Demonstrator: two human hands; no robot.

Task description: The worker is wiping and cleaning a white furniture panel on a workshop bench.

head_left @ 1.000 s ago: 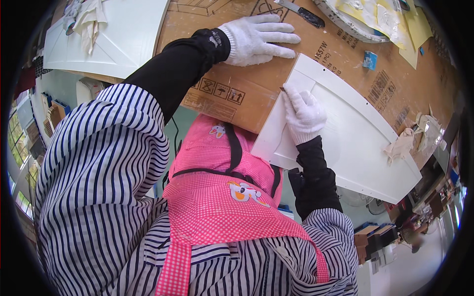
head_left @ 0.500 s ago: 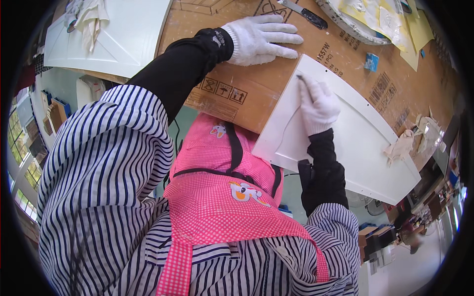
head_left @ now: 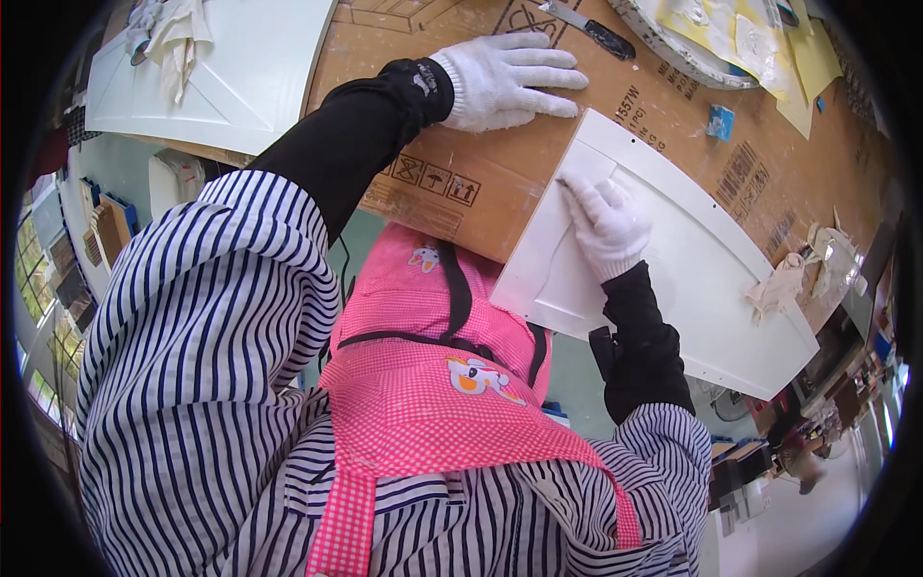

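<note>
My left hand (head_left: 510, 82), in a white knit glove, lies flat with fingers spread on a brown cardboard sheet (head_left: 452, 159). A white panel (head_left: 702, 288) with a recessed field and a curved long edge rests partly on the cardboard, its near corner jutting past the cardboard's edge. Over the panel's left end is my right hand (head_left: 613, 229), also gloved, its fingers drawn together and the tips touching the surface near the left edge. The fingertips look dark; whether something small is pinched there cannot be made out.
Beyond the hands lie a scraper (head_left: 604, 38) with a black handle, a round tray (head_left: 663, 53) with yellow sheets, and a small blue block (head_left: 720, 122). A crumpled cloth (head_left: 777, 286) touches the panel's right part. Another white panel (head_left: 226, 96) with a cloth (head_left: 180, 46) is at far left.
My right hand has slid toward me and a little left along the panel's left end. My left hand has stayed in place.
</note>
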